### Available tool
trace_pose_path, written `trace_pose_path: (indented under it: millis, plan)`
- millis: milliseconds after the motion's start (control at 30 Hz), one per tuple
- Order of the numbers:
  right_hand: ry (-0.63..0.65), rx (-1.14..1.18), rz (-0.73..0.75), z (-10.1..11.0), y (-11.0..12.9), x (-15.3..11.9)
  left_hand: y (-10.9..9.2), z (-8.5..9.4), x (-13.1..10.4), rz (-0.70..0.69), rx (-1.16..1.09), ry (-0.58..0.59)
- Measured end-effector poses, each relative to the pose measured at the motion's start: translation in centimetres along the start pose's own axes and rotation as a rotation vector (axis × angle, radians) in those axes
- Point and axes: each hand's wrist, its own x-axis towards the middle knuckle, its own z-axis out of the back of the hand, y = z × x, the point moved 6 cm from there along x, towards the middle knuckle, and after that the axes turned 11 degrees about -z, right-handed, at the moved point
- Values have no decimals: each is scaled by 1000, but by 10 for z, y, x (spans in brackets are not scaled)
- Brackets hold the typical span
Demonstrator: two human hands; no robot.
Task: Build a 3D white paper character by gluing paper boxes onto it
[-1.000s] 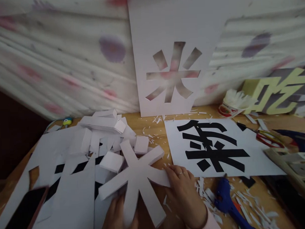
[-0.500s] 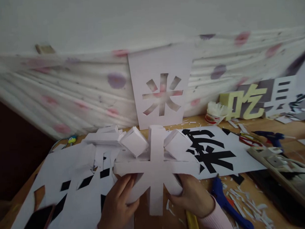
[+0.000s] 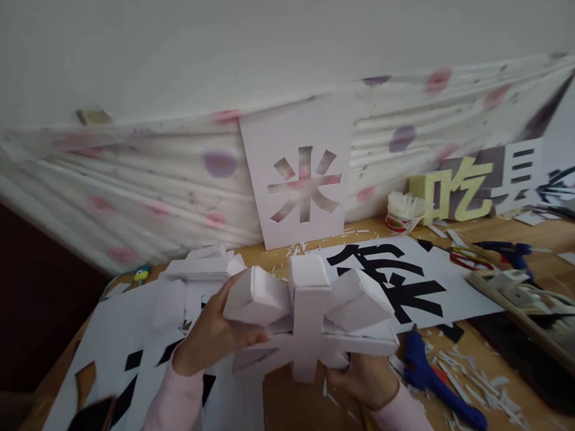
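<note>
A white three-dimensional foam-board character [image 3: 306, 322] is held up in front of me, its top tilted toward me so the box-like stroke ends show. My left hand [image 3: 220, 331] grips its upper left stroke, thumb in front and fingers behind. My right hand [image 3: 366, 376] holds it low on the right, the thumb at the lower right stroke and the fingers partly hidden beneath. Behind it, a white board [image 3: 254, 154] with the same character cut out leans on the draped cloth. Right of my right hand lies a blue glue gun [image 3: 427, 374].
White sheets with cut-outs [image 3: 151, 295] cover the left side, a phone [image 3: 87, 423] on them. A sheet with black characters [image 3: 454, 279] lies right. Farther right are a power strip [image 3: 516, 295], another blue glue gun [image 3: 510, 252], a cup of scraps [image 3: 403, 218] and standing yellow letters [image 3: 470, 190].
My left hand has moved up from the lower left stroke to the upper left one. The character has tipped, so more of its top ends shows. My right hand stays low on the right.
</note>
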Motion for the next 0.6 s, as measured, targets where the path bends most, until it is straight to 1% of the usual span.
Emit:
trace_pose_path:
  millis: [33,100,167,267,333,500,600]
  plan:
    - [9,-5,31,-3,2,-1,2,-4,2,21,-74,19]
    - [23,-12,47,-10,4,-3,5,-7,1,43,-183,-7]
    - [55,-9,22,-17,2,-5,9,-9,-4,74,-203,-36]
    - [92,26,-29,-28,-4,-9,16,-14,-10,133,-210,-11]
    - [107,48,-35,-33,-5,-12,19,-16,-12,157,-244,-21]
    - [145,77,-29,-35,-2,-12,21,-18,-16,189,-233,-50]
    - [134,102,-22,-29,2,-8,22,-19,-15,203,-245,-20]
